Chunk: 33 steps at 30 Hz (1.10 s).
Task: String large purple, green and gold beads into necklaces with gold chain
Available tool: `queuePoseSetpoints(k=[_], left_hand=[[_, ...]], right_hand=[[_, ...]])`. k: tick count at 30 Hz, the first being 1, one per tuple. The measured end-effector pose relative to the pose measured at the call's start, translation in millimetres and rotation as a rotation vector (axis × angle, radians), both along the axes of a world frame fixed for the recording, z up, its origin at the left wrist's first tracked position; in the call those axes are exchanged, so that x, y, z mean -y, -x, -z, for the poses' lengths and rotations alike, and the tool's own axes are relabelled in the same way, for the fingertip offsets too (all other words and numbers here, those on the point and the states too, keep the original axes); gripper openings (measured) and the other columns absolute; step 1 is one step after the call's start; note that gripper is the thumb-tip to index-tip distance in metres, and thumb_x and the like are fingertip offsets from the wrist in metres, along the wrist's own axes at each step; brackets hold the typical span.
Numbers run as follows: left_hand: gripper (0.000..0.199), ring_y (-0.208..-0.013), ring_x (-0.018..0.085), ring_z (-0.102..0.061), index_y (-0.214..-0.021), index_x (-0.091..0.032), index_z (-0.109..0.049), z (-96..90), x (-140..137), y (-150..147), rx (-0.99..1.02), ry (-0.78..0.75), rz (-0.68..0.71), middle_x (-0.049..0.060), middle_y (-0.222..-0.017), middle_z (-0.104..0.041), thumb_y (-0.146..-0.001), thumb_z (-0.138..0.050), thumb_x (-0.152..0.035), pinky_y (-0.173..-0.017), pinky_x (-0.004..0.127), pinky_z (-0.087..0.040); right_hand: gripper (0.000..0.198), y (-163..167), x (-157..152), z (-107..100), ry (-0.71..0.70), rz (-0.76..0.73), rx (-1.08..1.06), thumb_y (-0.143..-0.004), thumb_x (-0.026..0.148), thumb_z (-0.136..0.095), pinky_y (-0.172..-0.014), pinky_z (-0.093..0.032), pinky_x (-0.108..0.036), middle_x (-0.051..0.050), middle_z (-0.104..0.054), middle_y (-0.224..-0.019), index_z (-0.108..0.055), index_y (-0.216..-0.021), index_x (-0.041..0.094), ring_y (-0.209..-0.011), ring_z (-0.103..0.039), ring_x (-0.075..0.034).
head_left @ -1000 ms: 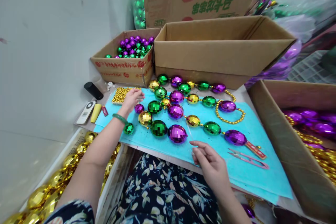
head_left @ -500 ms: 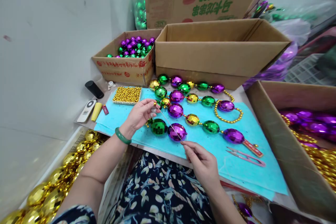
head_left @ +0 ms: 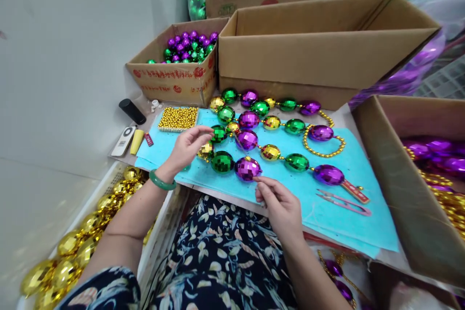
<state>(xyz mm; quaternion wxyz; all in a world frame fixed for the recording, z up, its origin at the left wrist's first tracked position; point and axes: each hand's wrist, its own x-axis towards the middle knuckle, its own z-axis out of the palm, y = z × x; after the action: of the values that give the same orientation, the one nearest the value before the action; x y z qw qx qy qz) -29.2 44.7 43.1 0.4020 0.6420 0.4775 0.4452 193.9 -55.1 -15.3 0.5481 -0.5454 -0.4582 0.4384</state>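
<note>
My right hand (head_left: 279, 203) is pinched at the near end of a strand, its fingertips by a large faceted purple bead (head_left: 248, 168). The thread in that pinch barely shows now. My left hand (head_left: 191, 147), with a green bangle at the wrist, reaches beside a green bead (head_left: 219, 133) and a gold bead (head_left: 205, 150). Its fingers are stretched out, the thumb apart, and I see nothing between them. A green bead (head_left: 222, 162) lies left of the purple one. Strung purple, gold and green beads (head_left: 296, 162) lie in rows on the blue sheet (head_left: 232, 189).
A tray of small gold beads (head_left: 178, 119) sits at the left. Pink thread snips (head_left: 343, 202) lie at the right. Behind stand a box of purple and green balls (head_left: 170, 77) and a large carton (head_left: 290, 63). Gold balls fill a white crate (head_left: 98, 198) at lower left.
My left hand has let go of the thread end and moved slightly left. The taut thread between my hands no longer shows. The view has tilted down a little.
</note>
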Motion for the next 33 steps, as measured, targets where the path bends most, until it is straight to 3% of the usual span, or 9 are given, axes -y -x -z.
queuePoseSetpoints(k=[3, 6, 10, 14, 19, 27, 30, 33], left_hand=[[0.018, -0.099, 0.020, -0.061, -0.097, -0.020, -0.067, 7.8, 0.5, 35.3, -0.409, -0.112, -0.073, 0.007, -0.104, -0.068, -0.085, -0.058, -0.029, -0.090, 0.036, -0.048], [0.031, -0.115, 0.025, -0.054, -0.110, -0.023, -0.064, 25.3, 10.2, 64.5, -0.730, -0.049, 0.050, 0.008, -0.118, -0.061, -0.080, -0.064, -0.031, -0.102, 0.045, -0.040], [0.059, -0.129, 0.034, -0.039, -0.125, -0.024, -0.056, 57.2, 28.2, 80.6, -0.950, 0.062, 0.130, 0.013, -0.137, -0.045, -0.069, -0.073, -0.025, -0.107, 0.051, -0.035], [0.055, -0.123, 0.030, -0.045, -0.124, -0.024, -0.054, 75.8, 29.8, 82.2, -0.998, 0.038, 0.108, 0.011, -0.130, -0.049, -0.071, -0.063, -0.013, -0.105, 0.048, -0.038], [0.047, -0.110, 0.026, -0.054, -0.123, -0.018, -0.051, 77.6, 0.9, 80.6, -0.958, -0.003, -0.059, 0.011, -0.117, -0.053, -0.076, -0.056, -0.020, -0.099, 0.043, -0.043], [0.057, -0.119, 0.030, -0.049, -0.126, -0.011, -0.046, 94.5, -37.9, 67.7, -0.872, -0.039, -0.088, 0.017, -0.125, -0.052, -0.072, -0.062, -0.021, -0.103, 0.044, -0.040], [0.061, -0.123, 0.030, -0.046, -0.129, -0.011, -0.044, 90.9, -40.4, 68.4, -0.890, -0.029, -0.051, 0.017, -0.129, -0.050, -0.072, -0.062, -0.022, -0.105, 0.045, -0.037], [0.065, -0.126, 0.028, -0.043, -0.134, -0.015, -0.040, 73.9, -41.4, 73.6, -0.929, -0.036, 0.040, 0.014, -0.133, -0.047, -0.073, -0.061, -0.022, -0.107, 0.044, -0.034]], right_hand=[[0.020, -8.0, -0.5, 5.7, 0.004, 0.049, -0.035, -0.079, 0.035, -0.064, -0.045, -0.042, -0.025, 0.000, -0.057, -0.056, -0.069, -0.085, 0.017, -0.050, -0.051, -0.012], [0.020, -19.3, -1.1, 12.6, 0.005, 0.084, -0.050, -0.080, 0.036, -0.065, -0.045, -0.040, -0.023, 0.001, -0.056, -0.057, -0.068, -0.085, 0.017, -0.050, -0.050, -0.011], [0.020, -29.7, -3.0, 15.9, 0.019, 0.124, -0.066, -0.080, 0.036, -0.065, -0.042, -0.037, -0.021, 0.001, -0.056, -0.057, -0.069, -0.086, 0.017, -0.049, -0.050, -0.010], [0.021, -34.3, -4.6, 16.8, 0.019, 0.125, -0.068, -0.080, 0.036, -0.066, -0.042, -0.036, -0.021, 0.002, -0.055, -0.056, -0.069, -0.087, 0.017, -0.049, -0.049, -0.010], [0.023, -38.8, -5.1, 20.9, 0.015, 0.127, -0.070, -0.079, 0.037, -0.067, -0.040, -0.036, -0.021, 0.001, -0.055, -0.056, -0.069, -0.088, 0.017, -0.049, -0.050, -0.011], [0.022, -44.3, -4.3, 15.3, 0.010, 0.154, -0.039, -0.077, 0.037, -0.067, -0.040, -0.035, -0.022, 0.001, -0.055, -0.054, -0.068, -0.084, 0.016, -0.047, -0.049, -0.010], [0.021, -47.7, -4.1, 12.8, 0.013, 0.165, -0.044, -0.078, 0.036, -0.066, -0.040, -0.035, -0.022, 0.001, -0.055, -0.054, -0.069, -0.083, 0.016, -0.048, -0.049, -0.010], [0.020, -50.4, -4.7, 11.1, 0.005, 0.184, -0.054, -0.078, 0.035, -0.066, -0.040, -0.034, -0.022, 0.002, -0.055, -0.053, -0.068, -0.082, 0.016, -0.047, -0.048, -0.010]])
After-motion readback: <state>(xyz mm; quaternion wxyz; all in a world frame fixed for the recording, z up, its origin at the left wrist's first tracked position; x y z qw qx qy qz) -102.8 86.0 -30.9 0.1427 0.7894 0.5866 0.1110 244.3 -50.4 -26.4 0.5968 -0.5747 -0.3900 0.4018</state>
